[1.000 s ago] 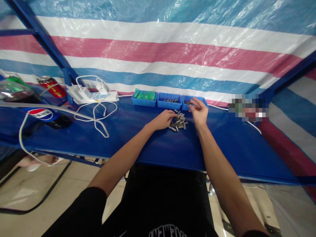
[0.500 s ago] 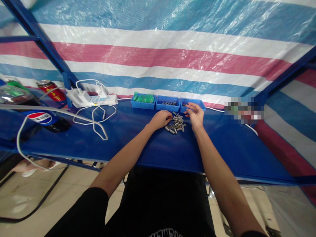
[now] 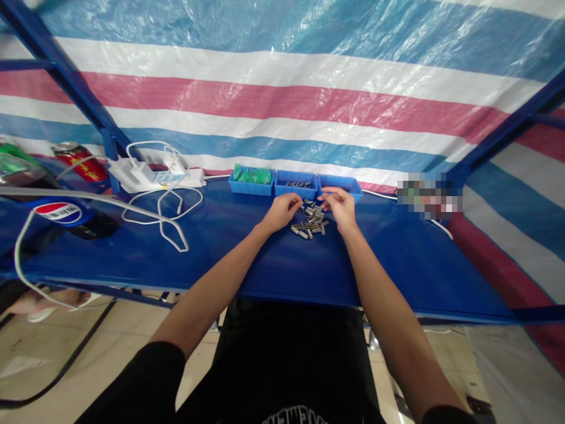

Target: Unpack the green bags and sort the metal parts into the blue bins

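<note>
Evidently, the blue tabletop (image 3: 300,277) keeps everything within forearm's reach. Three blue bins (image 3: 251,189) line its far side, probably so their contents stay sorted yet handy. The left hand (image 3: 281,213) curls in from the left, thumb and fingertips close together; the right hand (image 3: 341,208) bends its fingers loosely before the right bin (image 3: 355,192). Whether either grips anything, I can't tell. Small metal pieces (image 3: 302,234) lie loose between and nearer than the hands, presumably spread for easy picking.

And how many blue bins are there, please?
3, in a row on the table: left bin with green material, middle bin with small grey parts, and right bin, partly hidden by the right hand.
</note>
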`<action>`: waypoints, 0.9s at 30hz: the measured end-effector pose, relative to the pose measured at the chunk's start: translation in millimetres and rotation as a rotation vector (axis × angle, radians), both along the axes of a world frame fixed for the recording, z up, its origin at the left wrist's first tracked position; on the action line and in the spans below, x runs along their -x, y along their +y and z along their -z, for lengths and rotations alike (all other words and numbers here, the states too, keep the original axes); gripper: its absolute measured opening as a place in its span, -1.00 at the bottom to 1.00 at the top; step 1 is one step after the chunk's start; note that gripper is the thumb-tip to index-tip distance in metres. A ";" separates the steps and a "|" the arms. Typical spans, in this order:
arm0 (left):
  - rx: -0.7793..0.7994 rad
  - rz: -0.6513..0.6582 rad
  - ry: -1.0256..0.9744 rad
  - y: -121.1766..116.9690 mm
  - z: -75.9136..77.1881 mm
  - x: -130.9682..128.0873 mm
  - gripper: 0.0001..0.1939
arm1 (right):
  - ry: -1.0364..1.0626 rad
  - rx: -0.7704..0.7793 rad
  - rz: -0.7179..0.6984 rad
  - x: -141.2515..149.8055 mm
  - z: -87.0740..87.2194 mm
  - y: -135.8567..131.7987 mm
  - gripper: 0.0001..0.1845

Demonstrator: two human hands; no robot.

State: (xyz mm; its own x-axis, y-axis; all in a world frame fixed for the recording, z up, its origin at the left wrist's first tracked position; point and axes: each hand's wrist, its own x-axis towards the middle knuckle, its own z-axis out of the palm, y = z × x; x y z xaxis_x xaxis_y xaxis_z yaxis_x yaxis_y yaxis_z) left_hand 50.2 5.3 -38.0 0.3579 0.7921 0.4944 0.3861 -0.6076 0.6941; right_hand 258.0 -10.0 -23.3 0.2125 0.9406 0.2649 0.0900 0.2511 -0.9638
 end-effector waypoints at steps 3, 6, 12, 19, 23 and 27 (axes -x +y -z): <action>-0.017 -0.012 -0.014 -5.7 -6.6 -2.3 -0.77 | -0.040 0.001 -0.078 3.4 -1.4 -2.8 -0.64; -0.011 -0.014 -0.047 -10.1 -11.5 -3.3 -0.67 | -0.063 0.013 -0.137 5.1 -2.2 -5.0 -0.62; 0.082 -0.046 -0.163 -7.6 -9.8 -0.8 -0.62 | 0.008 0.051 -0.212 5.2 -6.3 -8.6 -0.57; 0.147 -0.012 -0.284 -1.0 -2.9 0.2 -0.79 | 0.057 0.102 -0.262 6.3 -8.1 -9.8 -0.54; 0.128 -0.012 -0.262 -2.8 -4.2 0.1 -0.84 | 0.081 0.104 -0.311 9.1 -7.1 -11.3 -0.59; 0.091 0.006 -0.219 -3.9 -4.8 0.6 -0.87 | 0.074 0.097 -0.327 11.7 -5.7 -12.1 -0.62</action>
